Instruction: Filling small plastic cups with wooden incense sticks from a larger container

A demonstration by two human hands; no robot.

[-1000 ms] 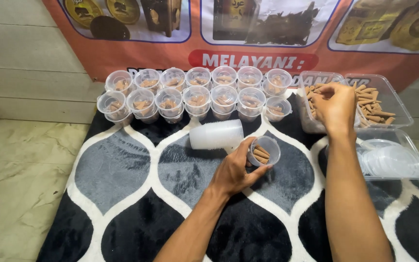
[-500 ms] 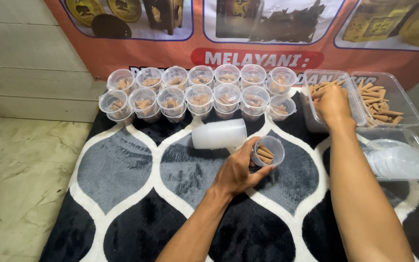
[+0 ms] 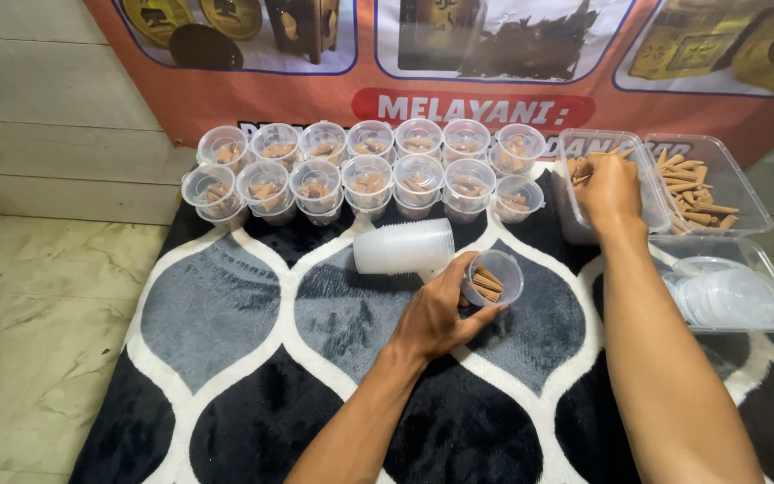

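My left hand (image 3: 441,314) grips a small clear plastic cup (image 3: 494,280), tilted, with a few brown cone-shaped sticks inside. My right hand (image 3: 609,190) reaches into a clear rectangular container (image 3: 573,143) of brown sticks at the right, fingers closed around some of them. A second clear tub of brown sticks (image 3: 700,193) sits just to its right. A stack of empty clear cups (image 3: 403,248) lies on its side just above my left hand.
Two rows of several small filled cups (image 3: 365,170) stand at the back of a black, grey and white patterned rug (image 3: 226,314). A tub of round clear lids (image 3: 732,296) sits at the right. An orange banner hangs behind; tiled floor lies left.
The view has shifted slightly. My right hand stays in the stick container, moving a little; my left hand keeps holding the cup in the same place.
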